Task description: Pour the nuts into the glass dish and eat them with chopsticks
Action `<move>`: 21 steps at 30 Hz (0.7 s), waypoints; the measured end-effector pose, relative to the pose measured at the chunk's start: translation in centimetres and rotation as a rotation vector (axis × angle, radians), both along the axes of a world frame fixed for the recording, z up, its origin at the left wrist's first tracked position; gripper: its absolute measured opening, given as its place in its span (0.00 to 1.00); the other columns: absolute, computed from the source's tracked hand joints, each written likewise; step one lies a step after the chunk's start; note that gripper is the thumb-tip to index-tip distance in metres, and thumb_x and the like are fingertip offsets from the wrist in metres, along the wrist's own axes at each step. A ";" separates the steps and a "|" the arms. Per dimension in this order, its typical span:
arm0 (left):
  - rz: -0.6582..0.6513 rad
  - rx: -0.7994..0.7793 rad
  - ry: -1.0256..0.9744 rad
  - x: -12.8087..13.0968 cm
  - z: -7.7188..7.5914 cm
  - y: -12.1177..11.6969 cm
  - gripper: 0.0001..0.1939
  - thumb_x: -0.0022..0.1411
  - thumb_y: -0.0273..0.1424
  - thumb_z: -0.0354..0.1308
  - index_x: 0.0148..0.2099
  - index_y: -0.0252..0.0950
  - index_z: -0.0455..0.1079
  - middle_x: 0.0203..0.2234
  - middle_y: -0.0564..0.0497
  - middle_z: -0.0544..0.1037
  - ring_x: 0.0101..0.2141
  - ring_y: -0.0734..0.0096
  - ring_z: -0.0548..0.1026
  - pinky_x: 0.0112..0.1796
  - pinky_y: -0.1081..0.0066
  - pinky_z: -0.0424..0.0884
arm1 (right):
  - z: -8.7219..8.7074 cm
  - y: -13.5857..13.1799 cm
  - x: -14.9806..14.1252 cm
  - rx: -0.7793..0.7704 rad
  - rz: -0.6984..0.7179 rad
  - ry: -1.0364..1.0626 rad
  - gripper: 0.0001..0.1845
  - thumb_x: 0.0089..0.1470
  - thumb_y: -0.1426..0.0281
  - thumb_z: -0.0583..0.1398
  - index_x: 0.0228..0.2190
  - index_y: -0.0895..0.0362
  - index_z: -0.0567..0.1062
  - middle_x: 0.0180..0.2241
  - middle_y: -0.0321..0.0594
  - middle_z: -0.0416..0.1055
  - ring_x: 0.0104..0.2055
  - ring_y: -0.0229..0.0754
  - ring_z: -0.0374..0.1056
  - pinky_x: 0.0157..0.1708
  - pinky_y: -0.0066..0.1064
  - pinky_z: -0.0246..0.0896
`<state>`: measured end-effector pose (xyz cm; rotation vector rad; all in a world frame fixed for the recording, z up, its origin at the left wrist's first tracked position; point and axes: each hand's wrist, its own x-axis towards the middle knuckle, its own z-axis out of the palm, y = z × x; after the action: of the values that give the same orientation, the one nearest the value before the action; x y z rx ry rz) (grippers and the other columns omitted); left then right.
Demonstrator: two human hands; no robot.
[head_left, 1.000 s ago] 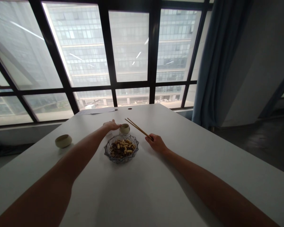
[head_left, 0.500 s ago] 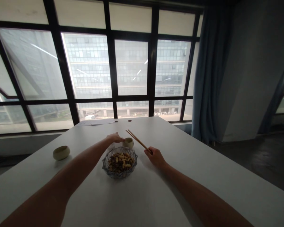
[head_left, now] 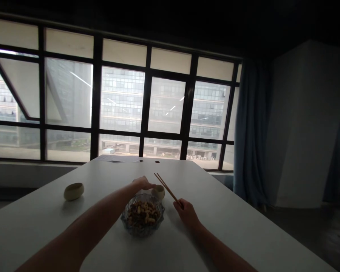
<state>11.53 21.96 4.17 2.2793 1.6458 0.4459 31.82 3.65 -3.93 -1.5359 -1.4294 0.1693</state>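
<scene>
A small pale-green cup (head_left: pixel 159 192) stands on the white table just behind a clear glass bowl (head_left: pixel 141 231). My left hand (head_left: pixel 143 183) reaches over the bowl's left side and grips the cup at its left rim; some of its fingers are hidden. The bowl holds a mix of unshelled peanuts (head_left: pixel 146 215) and darker pieces. To the right of the cup, my right hand (head_left: pixel 186 210) is closed around the rear end of a pair of wooden chopsticks (head_left: pixel 167 189). Their tips point up and to the left, slightly apart, with nothing between them.
A second pale-green cup (head_left: pixel 73 192) sits on the left of the white table (head_left: pixel 226 230). Sheets of paper (head_left: pixel 119 159) lie at the far edge, near two round holes. Beyond are framed windows (head_left: pixel 121 102) and a blue curtain (head_left: pixel 251 143).
The view has tilted up and turned slightly left, so the table sits lower in the picture. Both hands keep nearly the same places by the cup and the chopsticks.
</scene>
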 end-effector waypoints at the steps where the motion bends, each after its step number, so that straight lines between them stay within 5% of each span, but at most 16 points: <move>1: 0.011 -0.023 0.036 -0.1 0.1 -0.2 0.54 0.39 0.64 0.62 0.59 0.30 0.66 0.56 0.31 0.72 0.56 0.40 0.71 0.49 0.58 0.70 | 0.0 0.0 0.0 -0.005 0.003 0.000 0.19 0.50 0.52 0.54 0.21 0.55 0.66 0.18 0.33 0.59 0.24 0.38 0.56 0.26 0.28 0.49; 15: 0.002 0.062 0.076 -2.0 1.7 -3.7 0.38 0.61 0.57 0.47 0.56 0.29 0.69 0.53 0.29 0.74 0.53 0.43 0.73 0.48 0.56 0.69 | 0.4 -0.4 0.4 -0.047 0.038 -0.024 0.23 0.50 0.48 0.53 0.19 0.54 0.63 0.18 0.33 0.56 0.23 0.39 0.54 0.24 0.30 0.49; 21: 0.057 0.300 0.102 -6.9 2.3 -4.8 0.29 0.69 0.49 0.38 0.52 0.35 0.70 0.48 0.38 0.77 0.50 0.51 0.74 0.50 0.55 0.66 | 0.7 -0.7 0.2 -0.046 0.032 -0.029 0.24 0.50 0.48 0.52 0.20 0.55 0.66 0.17 0.34 0.59 0.22 0.39 0.56 0.24 0.30 0.50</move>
<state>4.62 17.18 6.45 2.5093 1.8029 0.6376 32.01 2.98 -3.27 -1.5592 -1.4832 0.2014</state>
